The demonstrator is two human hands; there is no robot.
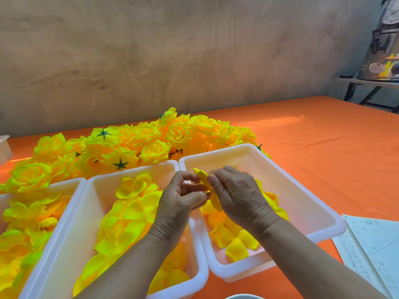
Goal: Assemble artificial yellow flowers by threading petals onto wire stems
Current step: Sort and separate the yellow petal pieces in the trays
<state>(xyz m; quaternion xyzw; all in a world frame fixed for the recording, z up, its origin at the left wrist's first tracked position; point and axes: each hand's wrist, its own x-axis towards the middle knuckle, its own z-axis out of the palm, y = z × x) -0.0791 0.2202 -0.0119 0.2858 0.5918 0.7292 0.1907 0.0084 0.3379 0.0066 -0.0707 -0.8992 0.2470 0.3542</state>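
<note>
Reaches in from the lower edge with both bare forearms, angled toward each other and meeting at the fingertips. Curls the left grip (183,197) palm-inward, forefinger arched toward the thumb in a loop, tips against a folded yellow petal (201,174). Shows the right grip (237,195) back-up, knuckles raised, fingers bent down, thumb pressed on the same petal. Seems to pinch it from both sides, though hides the left thumb's exact contact. Holds both wrists straight and roughly level.
</note>
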